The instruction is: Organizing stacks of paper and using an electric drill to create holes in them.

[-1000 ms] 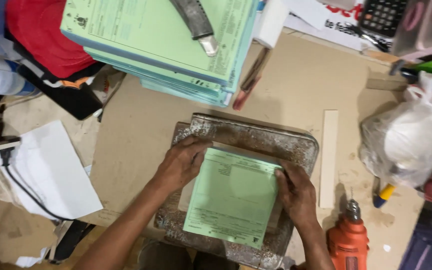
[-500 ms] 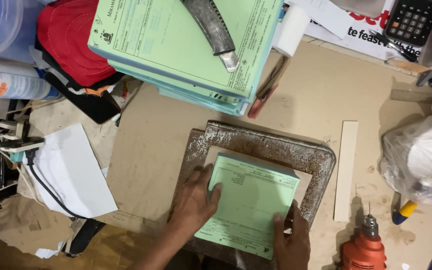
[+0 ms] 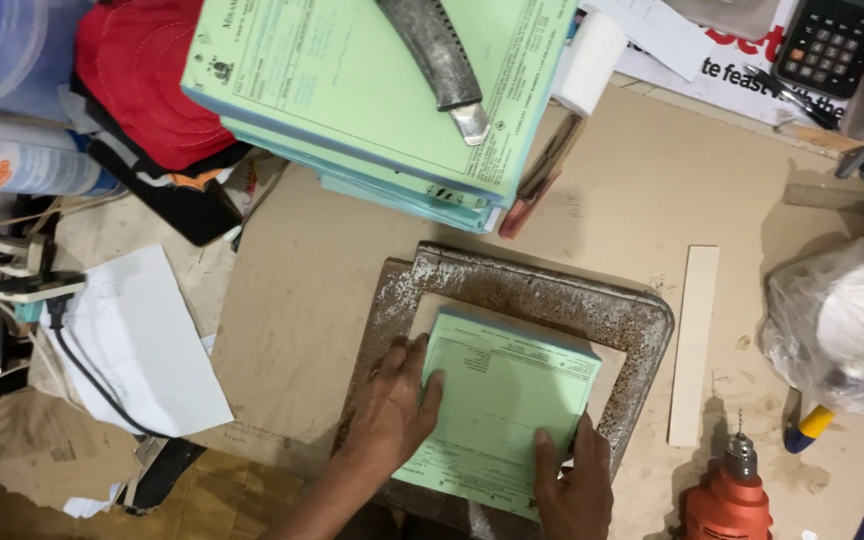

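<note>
While both hands, left hand [image 3: 392,405] and right hand [image 3: 572,485], flat, grip open: green pad [image 3: 500,410] long axis tilted up-right within rusty frame [image 3: 537,295].

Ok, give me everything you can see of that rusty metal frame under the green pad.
The metal frame is a flat rectangle with rounded corners, rust-brown and flecked white, lying slightly skewed on the brown board. Its near edge is hidden. A green paper pad sits inside it. The left hand lies over its left bar; the right hand presses the pad.
</note>
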